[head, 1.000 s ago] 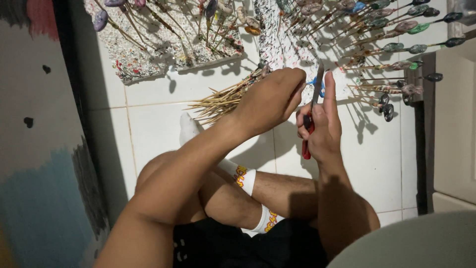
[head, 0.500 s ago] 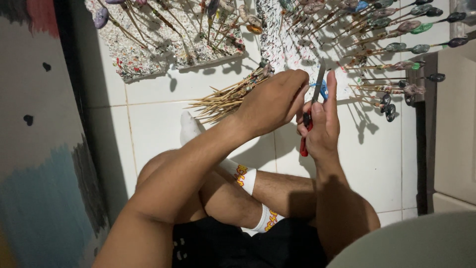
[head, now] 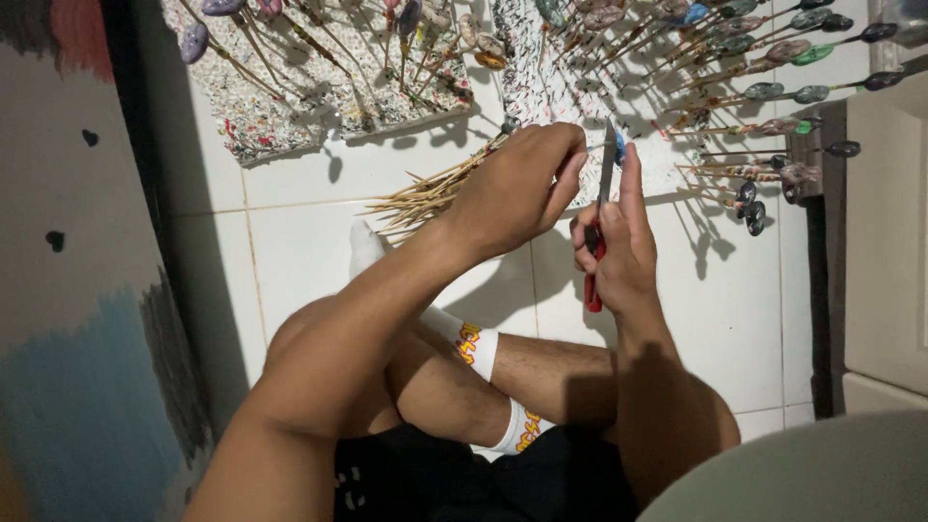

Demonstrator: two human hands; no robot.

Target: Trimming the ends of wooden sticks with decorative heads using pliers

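My right hand grips a red-handled cutting tool with its metal blade pointing up toward a small blue piece at the blade's tip. My left hand is closed just left of the blade, its fingertips pinched near the tip; what it pinches is hidden by the fingers. A bundle of thin wooden skewers lies on the white tiled floor under and left of my left wrist. I sit cross-legged, with white socks below my arms.
Two speckled foam blocks stand at the top, stuck with several skewers carrying painted oval pieces. A painted board leans at the left. A dark strip and pale cabinet line the right edge.
Both hands have stayed together in the same spot; the left fingers have shifted slightly around the blade tip. Nothing else has moved.
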